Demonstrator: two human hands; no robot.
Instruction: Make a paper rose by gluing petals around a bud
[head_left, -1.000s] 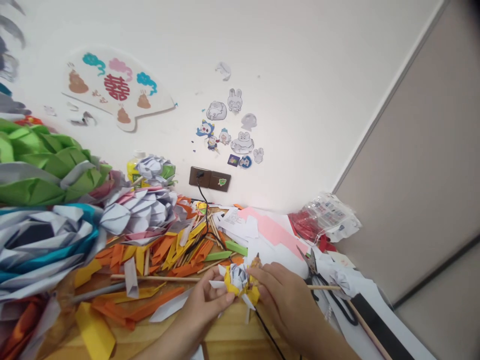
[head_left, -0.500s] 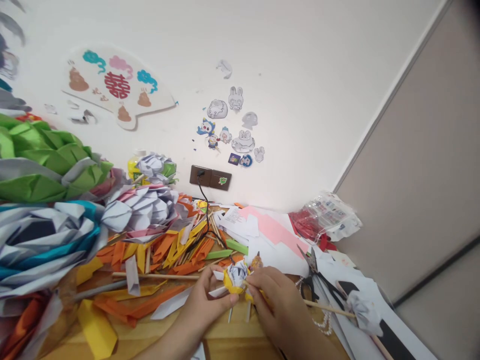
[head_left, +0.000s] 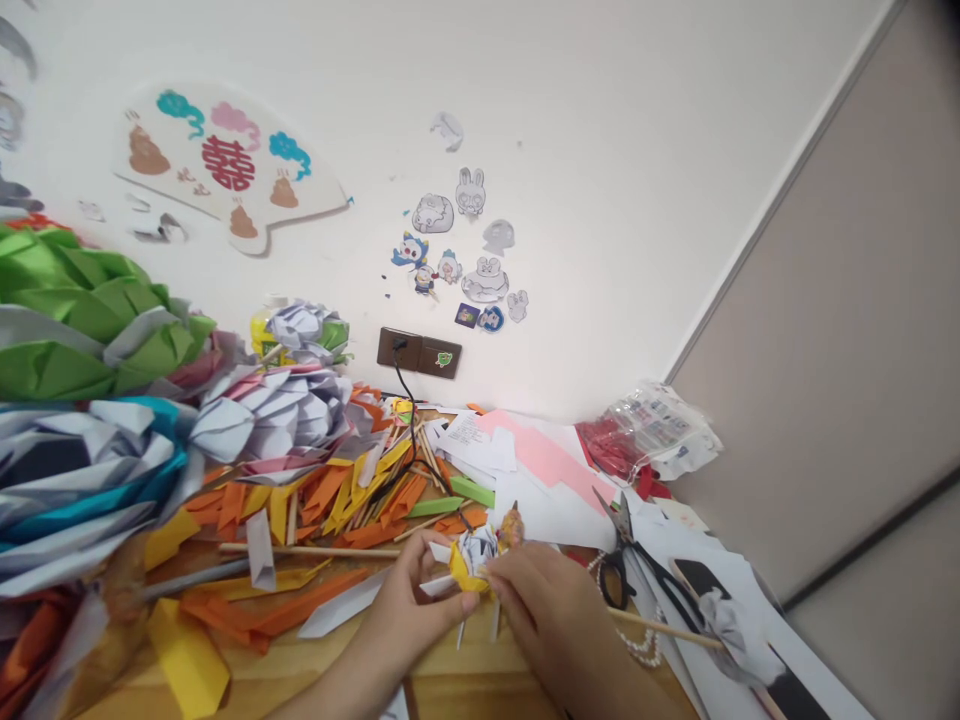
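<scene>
Two bare hands are meeting over the near part of a wooden table [head_left: 442,690], where a small white-and-yellow paper flower [head_left: 474,558] is sitting between them. The left hand [head_left: 420,590] is grasping the flower from its left, the thumb curling beneath. The right hand [head_left: 559,605] is bringing its fingertips against the right edge; whether they are pinching a petal or merely pressing, the view is not revealing.

Loose flaps are jutting out beside the left fingers, so uneven pressure could be creasing or unseating the folds. A wooden stick [head_left: 664,628] is running out from behind the right wrist to a crumpled white paper flower [head_left: 739,640]; a wrist turn could be knocking it. Open scissors [head_left: 627,540] are lying near that hand, close to a string of white beads [head_left: 637,655], and a careless sweep could be catching either.

Orange and yellow folded strips [head_left: 405,490] are littering the table's middle. Large paper blooms, one green [head_left: 82,320], one blue and white [head_left: 67,490], are crowding the left. Behind, a pale wall [head_left: 615,200] is carrying a fan-shaped cutout [head_left: 229,160], cartoon stickers [head_left: 484,280] and a brown socket [head_left: 418,353].
</scene>
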